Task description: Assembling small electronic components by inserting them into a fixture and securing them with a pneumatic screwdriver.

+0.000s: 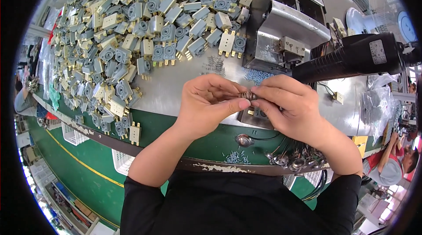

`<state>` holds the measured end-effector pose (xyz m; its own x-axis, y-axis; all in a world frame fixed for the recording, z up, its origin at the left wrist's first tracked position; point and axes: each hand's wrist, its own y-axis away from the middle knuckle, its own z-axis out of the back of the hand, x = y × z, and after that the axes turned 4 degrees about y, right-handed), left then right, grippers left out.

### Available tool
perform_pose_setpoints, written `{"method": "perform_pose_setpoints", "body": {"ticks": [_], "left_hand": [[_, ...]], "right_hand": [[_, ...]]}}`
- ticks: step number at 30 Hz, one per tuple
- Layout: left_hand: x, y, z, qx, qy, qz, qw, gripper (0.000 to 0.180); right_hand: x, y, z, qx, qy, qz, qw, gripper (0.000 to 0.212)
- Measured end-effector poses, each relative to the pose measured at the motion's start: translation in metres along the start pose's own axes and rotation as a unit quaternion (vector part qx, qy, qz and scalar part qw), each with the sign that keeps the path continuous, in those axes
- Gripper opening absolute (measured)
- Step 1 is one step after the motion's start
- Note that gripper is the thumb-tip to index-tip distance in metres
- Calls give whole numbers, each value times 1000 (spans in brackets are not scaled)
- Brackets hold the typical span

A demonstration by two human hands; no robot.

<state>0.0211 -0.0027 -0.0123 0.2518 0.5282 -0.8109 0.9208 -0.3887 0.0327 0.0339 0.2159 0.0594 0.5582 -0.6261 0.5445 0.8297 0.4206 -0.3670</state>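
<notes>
Before me both hands meet over the near edge of the metal work plate. My left hand [204, 103] pinches a small ribbed, coil-like metal piece [247, 96] between thumb and fingers. From the other side, the fingertips of my right hand [288, 103] close on the same piece. Fingers hide part of it, so its exact kind is unclear. Just beneath the hands sits a metal fixture [252, 120] with a grey part [259, 112] in it, partly covered by my right hand. Small blue screws [257, 75] lie just beyond my fingers.
A large heap of grey and cream sockets with brass prongs [154, 28] covers the left. Behind my right hand stand a metal screw feeder [290, 19] and a black power screwdriver [347, 57]. Round metal pieces with wires [299, 163] lie near the front edge, beside loose screws [237, 157].
</notes>
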Motion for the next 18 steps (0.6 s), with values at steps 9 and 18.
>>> {"method": "perform_pose_setpoints", "body": {"ticks": [9, 18], "left_hand": [[7, 0, 5, 16, 34, -74, 997, 37], [6, 0, 1, 27, 60, -85, 994, 41]], "right_hand": [[5, -1, -3, 24, -88, -73, 993, 20], [3, -3, -1, 48, -153, -98, 982, 10]]}}
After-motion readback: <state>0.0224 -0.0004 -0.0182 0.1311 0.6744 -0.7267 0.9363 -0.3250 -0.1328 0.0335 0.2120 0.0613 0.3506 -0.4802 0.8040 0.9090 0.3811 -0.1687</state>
